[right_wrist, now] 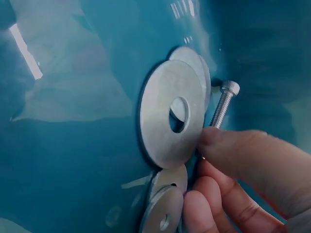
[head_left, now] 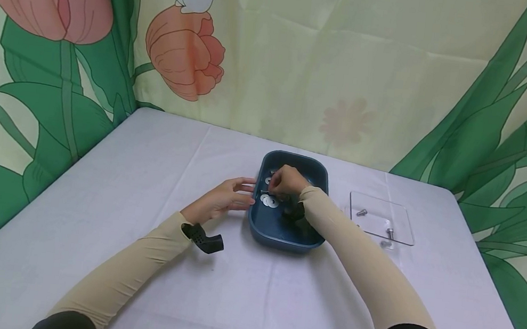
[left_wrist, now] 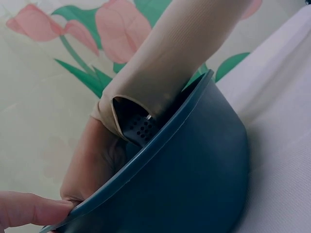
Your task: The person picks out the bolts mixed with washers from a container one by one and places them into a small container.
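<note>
A deep blue plastic tub (head_left: 279, 243) stands on the cloth. Inside it, my right hand (head_left: 289, 182) pinches a silver socket-head screw (right_wrist: 222, 104) between thumb and fingers, its knurled head sticking up past the thumb. Right beside those fingertips lie several flat metal washers (right_wrist: 155, 114), large and small, partly overlapping on the tub's floor. My left hand (head_left: 218, 200) is at the tub's left side, fingers spread and mostly straight, fingertips at the rim. One left fingertip rests on the rim in the left wrist view, and the tub's wall (left_wrist: 189, 170) hides most of the right hand there.
Right of the tub lies a clear rectangular plate (head_left: 379, 208), with a few metal screws (head_left: 362, 212) on or near it. A white cloth (head_left: 211, 298) covers the table, and a flower-printed curtain (head_left: 278, 69) hangs behind its back edge.
</note>
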`<state>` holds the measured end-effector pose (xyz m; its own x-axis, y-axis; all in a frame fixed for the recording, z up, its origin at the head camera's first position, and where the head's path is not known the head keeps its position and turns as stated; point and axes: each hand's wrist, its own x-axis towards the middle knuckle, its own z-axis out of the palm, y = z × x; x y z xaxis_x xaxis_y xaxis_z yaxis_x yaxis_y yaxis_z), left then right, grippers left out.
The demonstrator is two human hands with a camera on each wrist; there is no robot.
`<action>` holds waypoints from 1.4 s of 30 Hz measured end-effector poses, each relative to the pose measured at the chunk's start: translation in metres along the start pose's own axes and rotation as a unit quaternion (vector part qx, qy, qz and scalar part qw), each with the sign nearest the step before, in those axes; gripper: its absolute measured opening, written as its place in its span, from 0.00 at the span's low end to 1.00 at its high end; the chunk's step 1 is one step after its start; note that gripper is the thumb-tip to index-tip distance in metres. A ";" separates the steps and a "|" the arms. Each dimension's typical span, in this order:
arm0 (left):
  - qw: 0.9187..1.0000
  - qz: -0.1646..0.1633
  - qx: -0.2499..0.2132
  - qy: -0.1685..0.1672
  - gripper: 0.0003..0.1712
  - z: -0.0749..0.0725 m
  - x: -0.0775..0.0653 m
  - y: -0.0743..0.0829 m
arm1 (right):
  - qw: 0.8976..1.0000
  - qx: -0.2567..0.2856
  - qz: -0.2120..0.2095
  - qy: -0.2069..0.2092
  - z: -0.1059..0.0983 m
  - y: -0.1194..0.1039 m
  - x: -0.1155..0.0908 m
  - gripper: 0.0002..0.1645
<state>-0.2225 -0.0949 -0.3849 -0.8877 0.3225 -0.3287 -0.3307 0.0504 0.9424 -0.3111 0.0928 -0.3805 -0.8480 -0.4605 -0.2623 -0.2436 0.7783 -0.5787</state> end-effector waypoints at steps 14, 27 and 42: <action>1.000 -0.001 -0.006 0.003 0.35 0.000 0.001 0.000 | 0.998 -0.039 -0.054 -0.005 0.005 -0.005 0.001 0.07; 1.000 -0.002 -0.002 0.000 0.35 0.000 0.001 0.001 | 0.996 -0.043 -0.077 -0.015 0.000 -0.001 0.002 0.06; 1.000 -0.004 -0.004 0.002 0.36 0.001 -0.001 0.002 | 0.994 0.097 -0.059 0.009 -0.014 0.001 -0.010 0.07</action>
<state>-0.2222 -0.0943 -0.3829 -0.8862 0.3175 -0.3373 -0.3410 0.0455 0.9389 -0.3092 0.1042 -0.3670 -0.8278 -0.5345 -0.1703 -0.2486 0.6217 -0.7428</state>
